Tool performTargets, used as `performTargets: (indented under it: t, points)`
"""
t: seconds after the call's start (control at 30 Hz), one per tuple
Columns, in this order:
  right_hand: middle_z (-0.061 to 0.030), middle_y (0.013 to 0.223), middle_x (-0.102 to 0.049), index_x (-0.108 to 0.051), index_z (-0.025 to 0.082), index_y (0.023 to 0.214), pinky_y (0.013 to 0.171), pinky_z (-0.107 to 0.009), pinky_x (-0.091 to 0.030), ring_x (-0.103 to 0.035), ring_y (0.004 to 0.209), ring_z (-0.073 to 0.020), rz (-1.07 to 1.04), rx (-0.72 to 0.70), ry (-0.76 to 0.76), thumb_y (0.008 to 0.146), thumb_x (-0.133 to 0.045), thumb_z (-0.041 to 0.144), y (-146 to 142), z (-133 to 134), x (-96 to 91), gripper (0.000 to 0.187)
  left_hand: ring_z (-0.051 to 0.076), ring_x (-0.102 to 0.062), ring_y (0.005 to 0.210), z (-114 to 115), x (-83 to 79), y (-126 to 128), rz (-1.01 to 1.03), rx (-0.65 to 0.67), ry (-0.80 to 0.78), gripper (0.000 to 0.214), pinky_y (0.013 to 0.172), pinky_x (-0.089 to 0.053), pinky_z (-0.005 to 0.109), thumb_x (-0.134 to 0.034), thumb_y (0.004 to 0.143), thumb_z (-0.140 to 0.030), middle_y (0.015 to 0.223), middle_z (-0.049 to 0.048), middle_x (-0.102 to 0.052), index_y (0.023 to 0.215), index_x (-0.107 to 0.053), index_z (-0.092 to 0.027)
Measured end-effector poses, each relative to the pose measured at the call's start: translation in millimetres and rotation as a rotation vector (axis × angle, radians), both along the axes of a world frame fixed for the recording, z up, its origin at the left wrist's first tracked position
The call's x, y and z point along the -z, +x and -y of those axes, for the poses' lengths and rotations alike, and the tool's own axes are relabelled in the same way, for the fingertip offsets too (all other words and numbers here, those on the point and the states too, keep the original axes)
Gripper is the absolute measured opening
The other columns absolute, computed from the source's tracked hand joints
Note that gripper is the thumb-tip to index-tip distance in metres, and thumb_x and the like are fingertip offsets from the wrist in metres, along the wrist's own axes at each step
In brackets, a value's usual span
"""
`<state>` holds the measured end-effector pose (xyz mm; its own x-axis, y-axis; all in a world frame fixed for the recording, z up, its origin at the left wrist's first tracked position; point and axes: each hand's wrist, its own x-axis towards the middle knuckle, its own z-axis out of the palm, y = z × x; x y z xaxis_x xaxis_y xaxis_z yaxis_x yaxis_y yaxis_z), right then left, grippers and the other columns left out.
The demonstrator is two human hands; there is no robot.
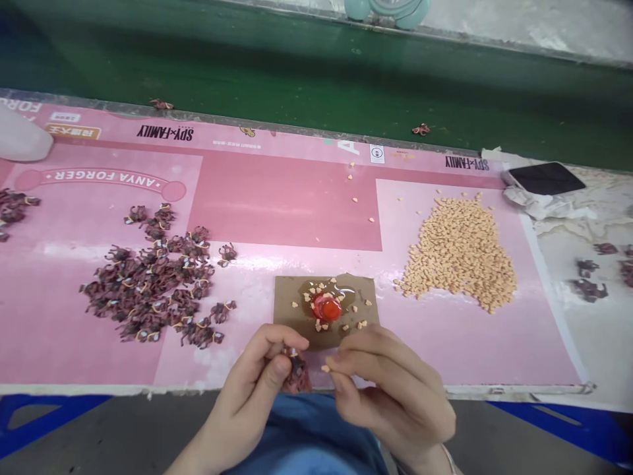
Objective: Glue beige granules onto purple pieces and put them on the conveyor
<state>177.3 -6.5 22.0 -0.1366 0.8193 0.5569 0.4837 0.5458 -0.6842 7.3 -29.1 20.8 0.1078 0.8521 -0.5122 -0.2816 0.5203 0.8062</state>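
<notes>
My left hand (257,382) is closed on a small dark reddish-brown figure part (297,375) with a black patch on it. Between the thumb and fingertips of my right hand (390,389) is a tiny tan piece (326,369), held just right of the figure part and apart from it. Just beyond both hands lies a brown card (291,323). On it sit a red round cap-like thing (327,308), a puddle of clear liquid (346,290) and several loose tan pieces.
A heap of brown figure parts (148,284) lies at left, a pile of tan pieces (459,257) at right. A phone (546,178) rests on crumpled paper (539,204). Beyond the pink table sheet (287,198) runs a green belt (297,72). A white object (22,135) stands far left.
</notes>
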Motion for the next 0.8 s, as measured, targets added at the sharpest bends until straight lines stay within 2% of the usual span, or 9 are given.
performTargets:
  t: [0.23,0.33,0.43,0.57,0.63,0.7,0.8]
  points:
    - [0.0016,0.070,-0.072,-0.064,0.020,0.087,0.061,-0.018,-0.060,-0.066,0.059,-0.0076,0.066,-0.023,0.021,0.093,-0.061,0.006,-7.6,-2.4,2.4,0.015,0.009,-0.060,0.062,-1.2,-5.8,4.5,0.067,-0.036,-0.038,0.032,0.062,-0.050,0.018,-0.081,0.083,-0.058,0.066,-0.0043,-0.064,0.092,-0.077,-0.027]
    - [0.0015,0.072,-0.074,-0.066,0.020,0.089,0.065,-0.017,-0.061,-0.069,0.061,-0.0075,0.183,-0.011,0.041,0.098,-0.061,0.011,-5.3,0.7,0.1,0.013,0.011,-0.063,0.061,-1.2,-3.4,6.5,0.065,-0.050,-0.048,0.036,0.061,-0.052,0.020,-0.082,0.081,-0.060,0.065,-0.0037,-0.066,0.092,-0.076,-0.027]
    - [-0.0009,0.080,-0.079,-0.070,0.016,0.100,0.073,-0.017,-0.064,-0.074,0.071,-0.0095,0.333,0.017,0.083,0.098,-0.060,0.011,-3.5,8.4,-2.2,0.011,0.012,-0.063,0.060,1.4,3.1,7.5,0.014,-0.093,-0.038,0.037,0.059,-0.054,0.020,-0.081,0.082,-0.060,0.068,-0.0026,-0.069,0.093,-0.073,-0.027]
    - [-0.0031,0.089,-0.082,-0.073,0.014,0.106,0.072,-0.020,-0.067,-0.078,0.075,-0.0125,0.461,0.024,0.123,0.096,-0.062,0.013,-4.4,15.5,-3.4,0.015,0.013,-0.063,0.057,7.2,10.4,11.1,-0.117,-0.114,0.109,0.034,0.054,-0.054,0.020,-0.075,0.088,-0.059,0.071,-0.0006,-0.071,0.095,-0.070,-0.026]
    - [-0.0033,0.090,-0.082,-0.075,0.015,0.105,0.071,-0.020,-0.067,-0.078,0.074,-0.0129,0.490,0.036,0.141,0.096,-0.063,0.015,-5.5,14.8,-3.4,0.014,0.013,-0.065,0.059,9.1,12.0,13.8,-0.206,-0.143,0.134,0.033,0.055,-0.055,0.020,-0.072,0.091,-0.059,0.073,-0.0002,-0.072,0.096,-0.070,-0.026]
    - [-0.0044,0.090,-0.082,-0.074,0.013,0.105,0.074,-0.019,-0.066,-0.078,0.076,-0.0132,0.491,0.032,0.146,0.098,-0.062,0.015,-6.4,12.0,-2.8,0.015,0.013,-0.068,0.062,9.3,14.1,15.0,-0.259,-0.169,0.157,0.029,0.057,-0.057,0.019,-0.069,0.094,-0.056,0.076,-0.0009,-0.073,0.098,-0.070,-0.028]
    - [-0.0062,0.090,-0.082,-0.072,0.010,0.106,0.081,-0.019,-0.065,-0.079,0.081,-0.0140,0.427,0.027,0.149,0.099,-0.058,0.014,-6.0,7.4,-0.1,0.016,0.012,-0.071,0.064,6.3,18.7,11.9,-0.276,-0.109,0.298,0.016,0.057,-0.057,0.016,-0.067,0.098,-0.046,0.079,-0.0018,-0.075,0.102,-0.071,-0.030]
